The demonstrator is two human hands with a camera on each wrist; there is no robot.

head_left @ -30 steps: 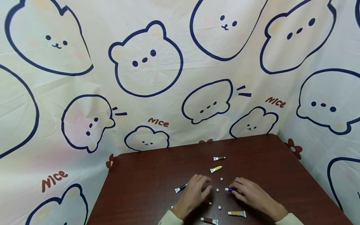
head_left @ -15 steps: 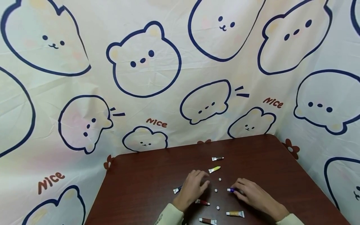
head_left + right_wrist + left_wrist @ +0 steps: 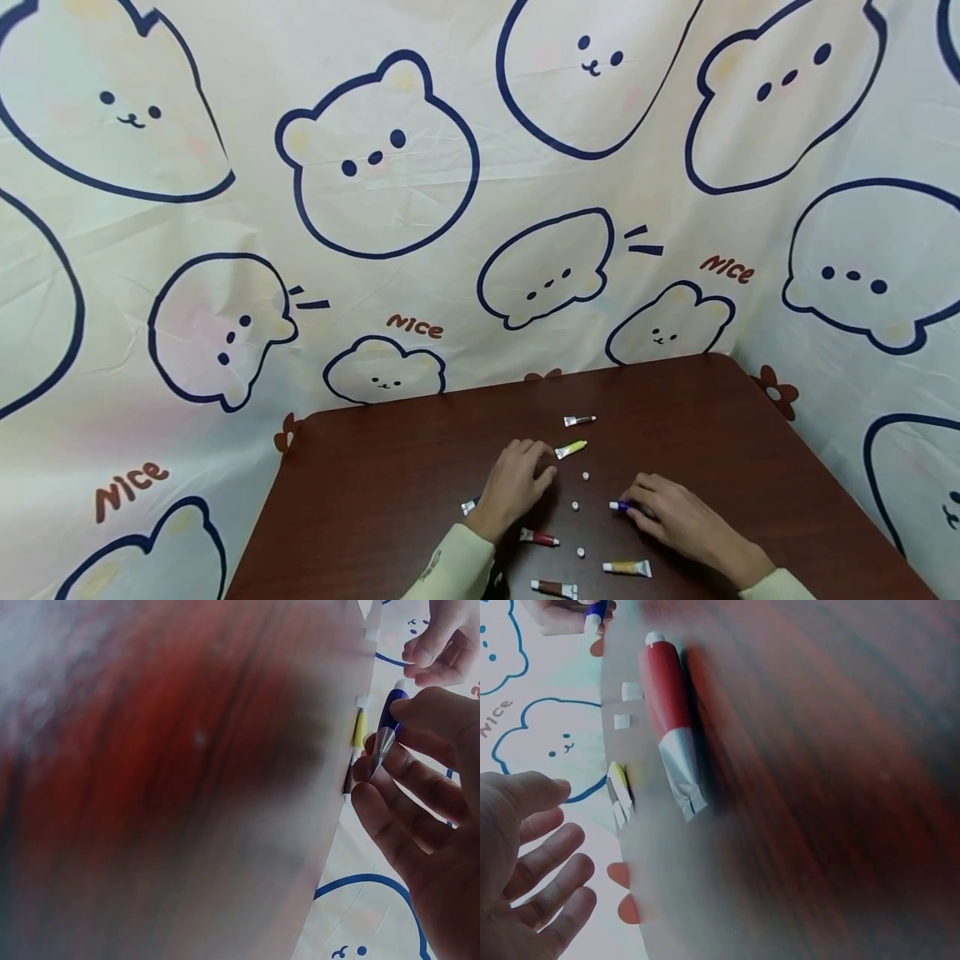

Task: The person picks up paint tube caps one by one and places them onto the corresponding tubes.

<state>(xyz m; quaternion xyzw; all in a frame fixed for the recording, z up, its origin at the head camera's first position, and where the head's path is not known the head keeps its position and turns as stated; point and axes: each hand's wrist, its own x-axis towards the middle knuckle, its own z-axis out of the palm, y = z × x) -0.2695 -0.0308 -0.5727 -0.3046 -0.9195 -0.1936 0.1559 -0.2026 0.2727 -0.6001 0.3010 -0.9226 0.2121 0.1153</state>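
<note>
Between thumb and fingers, my right hand (image 3: pixel 686 523) pinches a small blue-violet paint tube (image 3: pixel 391 712), its white neck end pointing left in the head view. My left hand (image 3: pixel 516 485) holds nothing; its fingers are loosely bent in the left wrist view. Just beyond its fingertips lies a yellow paint tube (image 3: pixel 572 450). A red paint tube (image 3: pixel 666 690) rests on the table below the left hand. Partly hidden by the left wrist is a dark tube (image 3: pixel 470 505). Small white caps (image 3: pixel 575 506) lie in a loose column between the hands.
On the brown table (image 3: pixel 390 467) an ochre tube (image 3: pixel 627 569) and a brown tube (image 3: pixel 554 589) lie near the front. A dark grey tube (image 3: pixel 580 421) lies farthest back. Behind the table hangs a cream cloth (image 3: pixel 525 358) with bear drawings.
My left hand has moved forward, toward the yellow tube, uncovering the red tube. The right hand still pinches the blue-violet tube and has shifted only slightly.
</note>
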